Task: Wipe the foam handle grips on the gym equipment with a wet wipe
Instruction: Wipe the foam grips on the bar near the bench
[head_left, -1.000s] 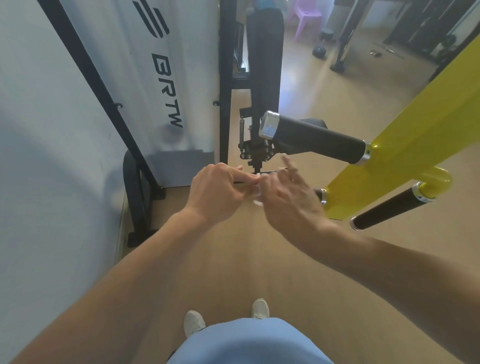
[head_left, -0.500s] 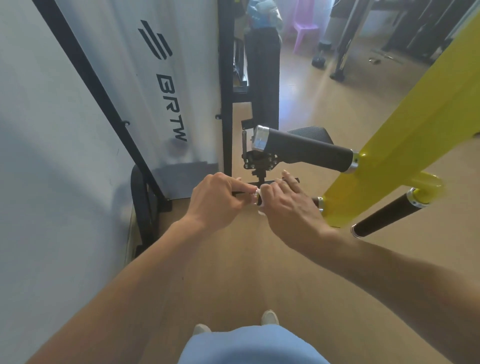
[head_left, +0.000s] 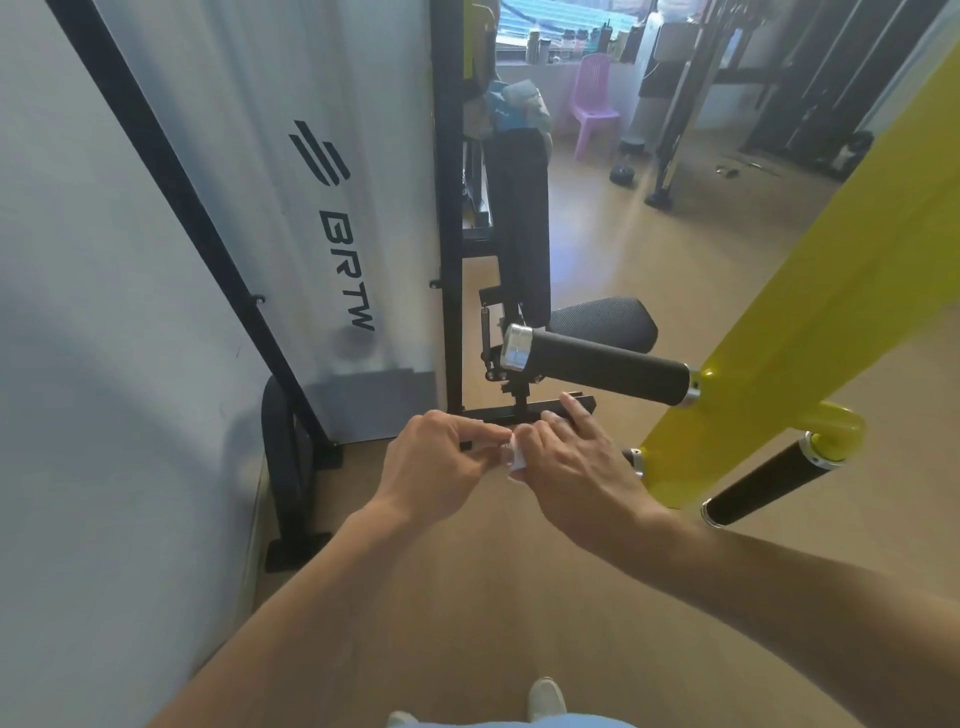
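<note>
Both hands are meeting in front of the person, low in the head view, with a small white wet wipe (head_left: 515, 457) caught between them. The left hand (head_left: 434, 462) is curling its fingers and thumb toward the wipe, its grip pinching the wipe's left edge. The right hand (head_left: 571, 467) is pinching the wipe's right side with thumb and nearer fingers, while its outer fingers are stretching forward and nearly straight. The wipe is showing only as a little crumpled white patch between the two grips; most of it is hidden by the fingers.

Just beyond and above the grips, a black foam handle (head_left: 602, 366) with a shiny metal end cap is sticking out leftward from a yellow machine arm (head_left: 810, 353), apart from both hands. To the right of the grips and slightly nearer, a second black foam handle (head_left: 769, 480) is hanging off the same yellow arm, pointing down toward the person. A third handle is sitting right behind the right hand, and only its metal collar is showing.

Beyond the grips a black padded seat (head_left: 602, 317) and upright back pad (head_left: 519, 223) are standing, and to the left a white shroud marked BRTW (head_left: 291, 218) is leaning in a black frame. The wooden floor (head_left: 467, 597) is lying under the forearms.
</note>
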